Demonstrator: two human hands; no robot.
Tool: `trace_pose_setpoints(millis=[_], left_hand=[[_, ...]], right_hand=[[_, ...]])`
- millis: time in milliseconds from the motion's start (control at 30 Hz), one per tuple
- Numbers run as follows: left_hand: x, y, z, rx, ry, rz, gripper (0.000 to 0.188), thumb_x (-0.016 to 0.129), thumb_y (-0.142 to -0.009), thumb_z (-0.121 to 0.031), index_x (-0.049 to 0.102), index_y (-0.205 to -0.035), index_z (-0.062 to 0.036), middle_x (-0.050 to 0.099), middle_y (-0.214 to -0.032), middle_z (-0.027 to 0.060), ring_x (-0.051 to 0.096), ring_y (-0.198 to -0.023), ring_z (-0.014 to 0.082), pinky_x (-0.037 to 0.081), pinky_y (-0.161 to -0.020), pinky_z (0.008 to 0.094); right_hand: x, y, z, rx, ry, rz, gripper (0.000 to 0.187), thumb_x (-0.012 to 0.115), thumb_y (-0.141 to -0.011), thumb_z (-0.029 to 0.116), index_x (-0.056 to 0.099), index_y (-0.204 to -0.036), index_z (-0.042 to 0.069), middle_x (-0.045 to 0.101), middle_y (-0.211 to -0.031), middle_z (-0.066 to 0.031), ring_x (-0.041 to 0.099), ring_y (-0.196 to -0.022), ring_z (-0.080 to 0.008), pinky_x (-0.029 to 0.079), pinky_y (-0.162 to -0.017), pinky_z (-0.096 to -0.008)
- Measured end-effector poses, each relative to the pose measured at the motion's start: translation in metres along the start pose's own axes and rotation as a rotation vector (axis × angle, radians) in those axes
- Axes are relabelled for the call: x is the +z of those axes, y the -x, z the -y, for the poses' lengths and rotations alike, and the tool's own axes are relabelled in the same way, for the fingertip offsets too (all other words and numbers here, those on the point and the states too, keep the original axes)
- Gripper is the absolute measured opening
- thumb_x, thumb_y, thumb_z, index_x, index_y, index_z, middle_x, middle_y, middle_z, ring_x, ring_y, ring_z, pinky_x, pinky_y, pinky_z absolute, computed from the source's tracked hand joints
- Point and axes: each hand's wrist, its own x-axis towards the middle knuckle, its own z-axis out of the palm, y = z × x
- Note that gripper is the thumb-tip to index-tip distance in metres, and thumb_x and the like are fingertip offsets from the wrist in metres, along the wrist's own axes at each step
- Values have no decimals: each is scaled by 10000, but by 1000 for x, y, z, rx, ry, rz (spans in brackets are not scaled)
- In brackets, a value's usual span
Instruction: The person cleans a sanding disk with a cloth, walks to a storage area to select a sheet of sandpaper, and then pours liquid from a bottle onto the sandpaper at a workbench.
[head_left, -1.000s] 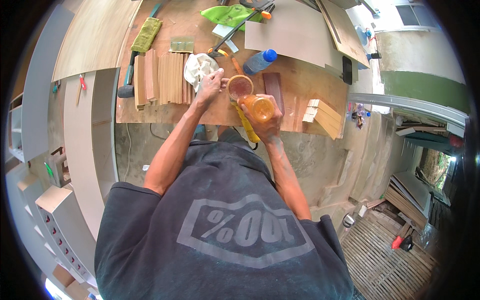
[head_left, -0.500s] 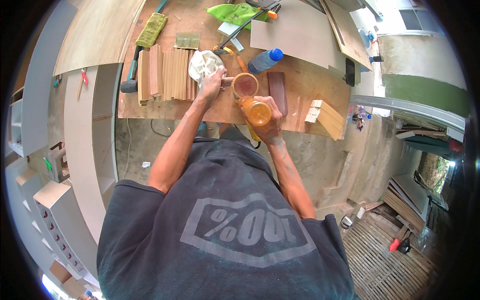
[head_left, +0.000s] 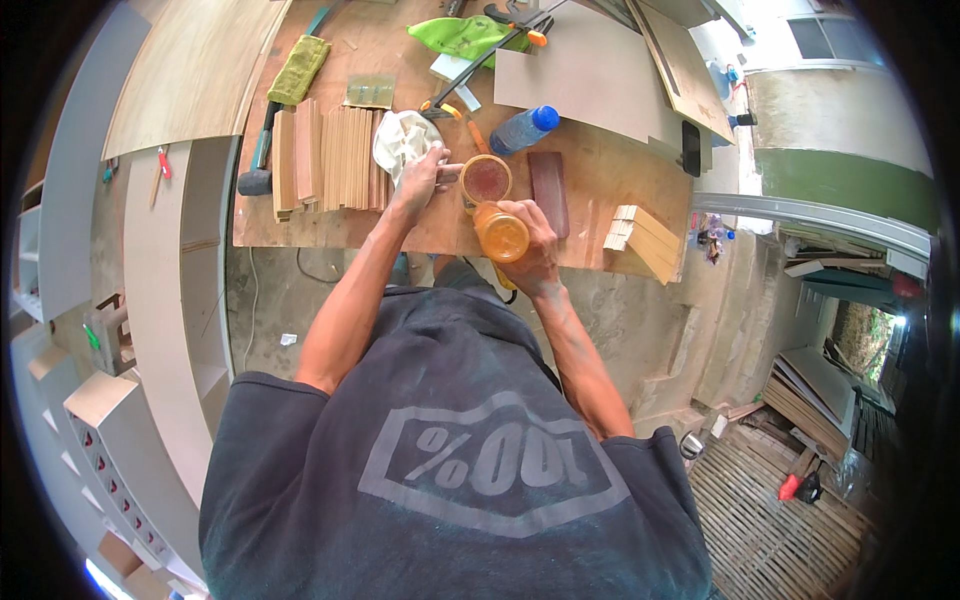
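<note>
My right hand point(head_left: 533, 243) is wrapped round an orange-amber jar or bottle point(head_left: 502, 236), tilted with its narrower end toward a round container point(head_left: 487, 180). Reddish-brown contents, or a reddish-brown inside, show through that container's round top. Whether anything flows between the two cannot be made out. At the container's left side, my left hand point(head_left: 420, 186) has fingers stretched toward its rim, some of them seeming to touch it. Just beyond that hand a crumpled white cloth point(head_left: 403, 140) lies on the table.
Thin wooden strips point(head_left: 345, 158) stand stacked to the left, near a mallet point(head_left: 256, 182). A blue-capped bottle point(head_left: 525, 130), a dark reddish-brown block point(head_left: 548, 193) and pale wood pieces point(head_left: 642, 240) sit to the right. Clamps point(head_left: 490, 52) and a green cloth point(head_left: 465, 35) lie farther back on the wooden table point(head_left: 590, 165).
The amber vessel in my right hand has shifted slightly left and nearer to me. My left hand stays beside the round container. The whole view has shifted a little.
</note>
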Motion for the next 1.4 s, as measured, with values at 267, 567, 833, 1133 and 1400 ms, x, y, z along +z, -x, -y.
trace_pose_setpoints(millis=[267, 567, 833, 1133, 1400], left_hand=[[2, -5, 9, -45, 129, 30, 548, 416, -1024, -469, 501, -1309, -9, 686, -1105, 88, 639, -933, 141, 475, -808, 265], [5, -6, 5, -88, 126, 21, 539, 414, -1022, -490, 508, -1283, -27, 669, -1111, 80, 633, -918, 137, 476, -767, 253], [13, -1, 0, -97, 142, 6, 558, 410, -1024, -486, 481, -1327, -22, 659, -1151, 100, 631, -946, 161, 468, -796, 273], [12, -1, 1, -93, 166, 11, 555, 424, -1022, -474, 475, -1326, -12, 651, -1160, 111, 628, -950, 170, 490, -812, 292], [6, -2, 6, -93, 192, 30, 543, 433, -1021, -469, 480, -1315, -15, 652, -1156, 103, 630, -947, 170, 490, -809, 293]], right_hand=[[-4, -20, -19, 405, -233, -254, 352, 837, -740, 158, 627, -986, 19, 653, -936, -112, 668, -823, -256, 539, -710, -352], [11, -61, -35, 231, -227, -196, 314, 813, -750, 199, 642, -961, 41, 641, -911, -105, 662, -811, -273, 543, -726, -370], [-17, -47, -57, 335, -130, -257, 300, 820, -764, 220, 639, -923, 43, 655, -895, -96, 666, -779, -252, 537, -707, -372], [0, 22, -16, 476, -146, -346, 323, 825, -771, 192, 618, -953, 23, 661, -849, -91, 669, -761, -217, 531, -667, -346], [-13, -3, -23, 555, -198, -504, 273, 832, -761, 176, 683, -935, 26, 718, -854, -68, 695, -769, -177, 548, -690, -314]])
